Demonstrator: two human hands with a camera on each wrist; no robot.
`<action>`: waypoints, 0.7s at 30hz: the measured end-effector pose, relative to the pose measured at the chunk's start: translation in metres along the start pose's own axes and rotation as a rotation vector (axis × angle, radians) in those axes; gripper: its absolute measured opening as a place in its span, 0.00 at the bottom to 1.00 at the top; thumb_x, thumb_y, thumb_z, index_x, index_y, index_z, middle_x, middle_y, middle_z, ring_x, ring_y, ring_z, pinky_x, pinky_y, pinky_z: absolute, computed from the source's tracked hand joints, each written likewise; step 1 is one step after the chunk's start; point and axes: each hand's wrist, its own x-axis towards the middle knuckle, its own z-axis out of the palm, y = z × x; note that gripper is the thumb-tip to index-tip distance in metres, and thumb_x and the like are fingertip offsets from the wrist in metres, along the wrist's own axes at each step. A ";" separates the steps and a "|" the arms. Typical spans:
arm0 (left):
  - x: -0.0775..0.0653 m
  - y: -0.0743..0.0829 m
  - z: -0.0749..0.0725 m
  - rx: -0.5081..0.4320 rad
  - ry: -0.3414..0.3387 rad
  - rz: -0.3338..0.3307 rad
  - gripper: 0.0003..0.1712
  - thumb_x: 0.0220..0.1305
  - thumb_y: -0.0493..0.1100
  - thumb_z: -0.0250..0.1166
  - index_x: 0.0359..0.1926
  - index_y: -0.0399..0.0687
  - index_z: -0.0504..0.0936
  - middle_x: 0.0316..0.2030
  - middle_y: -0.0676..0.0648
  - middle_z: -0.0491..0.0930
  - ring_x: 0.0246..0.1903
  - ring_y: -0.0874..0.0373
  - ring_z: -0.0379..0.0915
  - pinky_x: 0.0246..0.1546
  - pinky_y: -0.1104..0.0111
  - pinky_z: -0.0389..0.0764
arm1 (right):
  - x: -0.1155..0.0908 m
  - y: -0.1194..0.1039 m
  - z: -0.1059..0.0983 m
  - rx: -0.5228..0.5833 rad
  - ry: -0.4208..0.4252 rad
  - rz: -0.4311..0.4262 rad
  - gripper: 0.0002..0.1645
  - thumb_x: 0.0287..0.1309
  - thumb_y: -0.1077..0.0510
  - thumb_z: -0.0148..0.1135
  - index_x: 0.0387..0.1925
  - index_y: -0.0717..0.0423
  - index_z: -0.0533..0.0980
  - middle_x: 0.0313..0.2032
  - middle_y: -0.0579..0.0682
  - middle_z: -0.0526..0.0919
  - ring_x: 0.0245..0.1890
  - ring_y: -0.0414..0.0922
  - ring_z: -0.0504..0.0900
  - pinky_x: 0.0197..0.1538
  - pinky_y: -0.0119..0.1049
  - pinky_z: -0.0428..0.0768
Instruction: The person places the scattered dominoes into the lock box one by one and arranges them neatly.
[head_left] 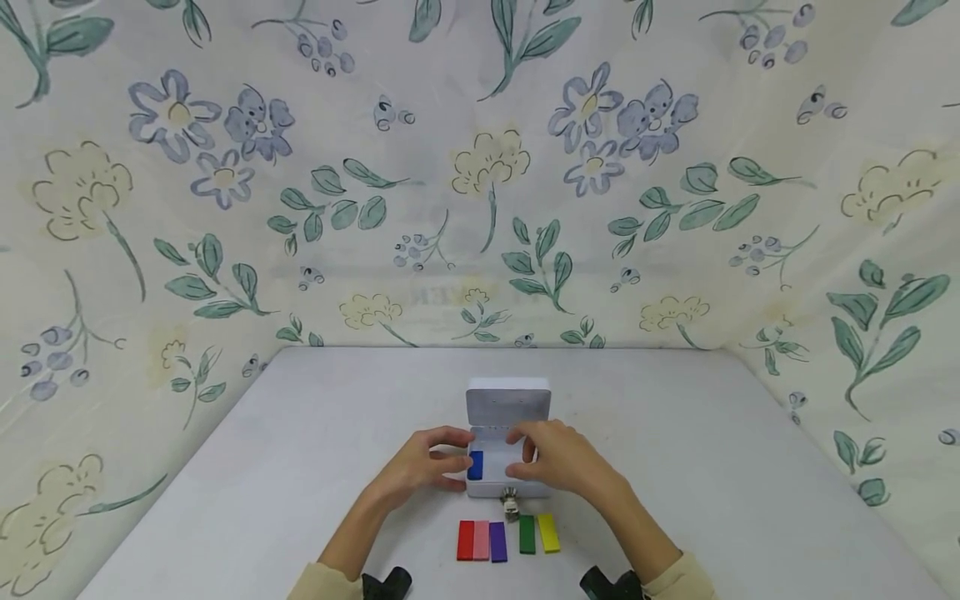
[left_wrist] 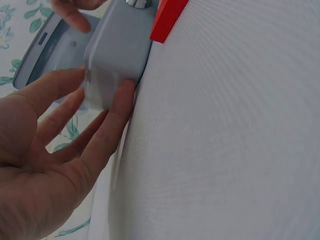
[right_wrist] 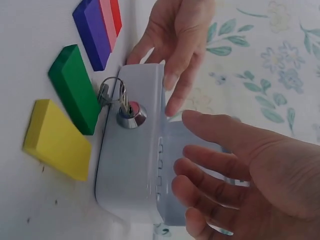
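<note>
A small white metal box [head_left: 510,489] stands on the table with its lid [head_left: 507,406] raised at the back. A blue block [head_left: 476,465] lies inside along its left wall. My left hand [head_left: 429,460] rests its fairly straight fingers against the box's left side, as the left wrist view [left_wrist: 65,145] confirms. Over the right part of the box hovers my right hand [head_left: 558,457]; in the right wrist view its fingers [right_wrist: 210,187] are loosely bent with nothing between them. Keys [right_wrist: 112,95] hang from the lock [right_wrist: 131,117] on the front wall.
In front of the box lie red [head_left: 466,541], pink [head_left: 481,540], purple [head_left: 498,542], green [head_left: 527,534] and yellow [head_left: 549,533] blocks, with a gap between purple and green. A floral cloth [head_left: 480,275] hangs behind the white table [head_left: 337,392].
</note>
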 end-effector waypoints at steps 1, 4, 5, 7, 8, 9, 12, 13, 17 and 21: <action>0.000 0.000 0.000 -0.001 0.001 -0.002 0.29 0.63 0.43 0.68 0.63 0.38 0.73 0.62 0.34 0.72 0.53 0.45 0.79 0.41 0.58 0.88 | -0.002 0.001 -0.001 0.004 0.001 0.002 0.22 0.51 0.51 0.74 0.47 0.56 0.81 0.26 0.44 0.79 0.26 0.40 0.74 0.30 0.26 0.77; -0.001 -0.001 0.001 -0.008 0.002 -0.005 0.29 0.63 0.42 0.68 0.62 0.37 0.73 0.62 0.34 0.72 0.53 0.46 0.79 0.41 0.58 0.88 | -0.007 0.003 -0.003 0.005 0.003 0.001 0.22 0.52 0.51 0.74 0.47 0.56 0.81 0.27 0.44 0.79 0.27 0.40 0.74 0.31 0.27 0.77; -0.001 -0.001 0.002 -0.013 -0.002 -0.003 0.29 0.63 0.42 0.68 0.62 0.37 0.73 0.62 0.33 0.72 0.53 0.46 0.79 0.41 0.58 0.88 | -0.009 0.004 -0.004 0.004 0.002 0.001 0.22 0.52 0.50 0.73 0.47 0.55 0.81 0.28 0.44 0.79 0.28 0.40 0.74 0.32 0.27 0.77; 0.000 -0.001 0.003 -0.019 -0.011 -0.002 0.29 0.63 0.42 0.68 0.63 0.36 0.72 0.62 0.33 0.71 0.53 0.47 0.79 0.41 0.58 0.88 | -0.013 0.006 -0.005 0.010 -0.003 0.006 0.22 0.52 0.50 0.73 0.47 0.55 0.81 0.28 0.43 0.79 0.28 0.40 0.74 0.31 0.27 0.76; 0.000 -0.001 0.004 -0.021 -0.014 -0.002 0.29 0.63 0.42 0.67 0.63 0.36 0.72 0.62 0.33 0.71 0.53 0.47 0.79 0.41 0.58 0.88 | -0.015 0.007 -0.006 0.014 -0.005 0.008 0.22 0.52 0.50 0.73 0.47 0.55 0.81 0.28 0.43 0.79 0.29 0.40 0.74 0.31 0.27 0.76; 0.000 -0.001 0.004 -0.024 -0.016 -0.004 0.29 0.63 0.42 0.67 0.63 0.36 0.72 0.62 0.33 0.71 0.52 0.47 0.79 0.41 0.58 0.88 | -0.017 0.008 -0.006 0.019 -0.006 0.012 0.22 0.52 0.50 0.73 0.47 0.55 0.81 0.28 0.43 0.79 0.29 0.39 0.74 0.31 0.27 0.76; 0.001 0.000 0.005 -0.022 -0.013 -0.009 0.28 0.63 0.41 0.67 0.63 0.36 0.73 0.62 0.34 0.71 0.52 0.47 0.79 0.41 0.58 0.88 | -0.021 0.009 -0.007 0.034 -0.011 0.018 0.22 0.52 0.50 0.73 0.46 0.55 0.81 0.28 0.42 0.79 0.29 0.39 0.74 0.31 0.27 0.76; 0.001 0.000 0.005 -0.019 -0.008 -0.011 0.28 0.63 0.40 0.67 0.62 0.37 0.73 0.62 0.34 0.71 0.52 0.47 0.79 0.41 0.58 0.88 | -0.023 0.010 -0.007 0.035 -0.010 0.018 0.22 0.52 0.49 0.74 0.46 0.55 0.81 0.28 0.42 0.79 0.29 0.39 0.74 0.31 0.27 0.76; 0.001 0.003 0.004 -0.006 0.004 -0.011 0.28 0.63 0.41 0.68 0.62 0.37 0.73 0.61 0.35 0.72 0.52 0.47 0.79 0.40 0.58 0.88 | -0.027 0.013 -0.009 0.041 -0.013 0.024 0.22 0.51 0.49 0.74 0.45 0.56 0.81 0.27 0.42 0.79 0.28 0.40 0.74 0.30 0.26 0.76; 0.001 0.004 0.002 0.001 0.014 -0.019 0.29 0.62 0.41 0.68 0.62 0.38 0.73 0.62 0.35 0.72 0.53 0.47 0.79 0.40 0.58 0.88 | -0.031 0.017 -0.010 0.044 -0.017 0.021 0.22 0.52 0.49 0.73 0.45 0.56 0.81 0.27 0.42 0.79 0.28 0.39 0.74 0.30 0.26 0.75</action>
